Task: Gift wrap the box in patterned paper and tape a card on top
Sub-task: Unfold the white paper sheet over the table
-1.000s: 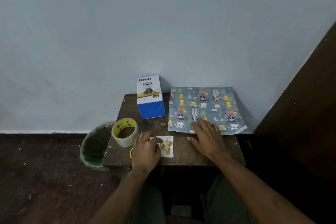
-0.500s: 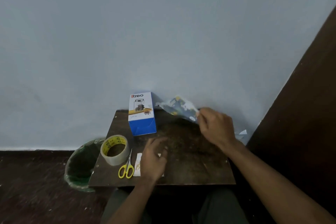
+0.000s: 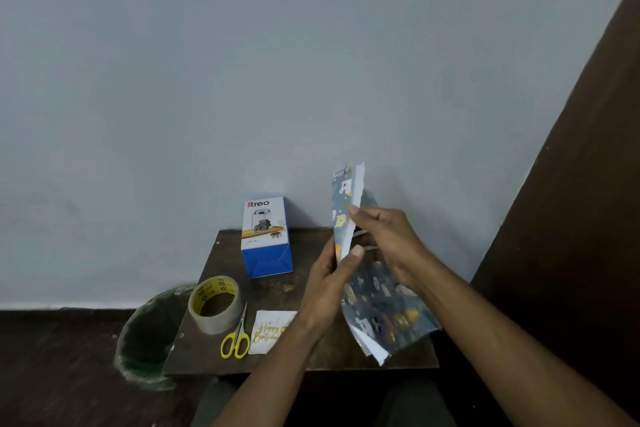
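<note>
A white and blue box point(image 3: 266, 237) stands upright at the back of a small dark table point(image 3: 298, 291). The folded patterned paper point(image 3: 382, 305), grey-blue with small animals, is lifted above the table's right half. My left hand point(image 3: 330, 284) pinches its near edge and my right hand point(image 3: 384, 236) grips it higher up, so the sheet stands on edge. A white "Happy Birthday" card point(image 3: 268, 331) lies flat near the front edge, partly behind my left wrist.
A roll of clear tape point(image 3: 215, 303) and yellow-handled scissors point(image 3: 237, 340) lie at the table's front left. A green-lined bin point(image 3: 149, 333) stands on the floor to the left. A wall is close behind, and a dark panel point(image 3: 571, 184) rises on the right.
The paper lay flat at the back right; my right hand picked it up, and my left hand left the card and joined it. Both hands now hold the sheet upright.
</note>
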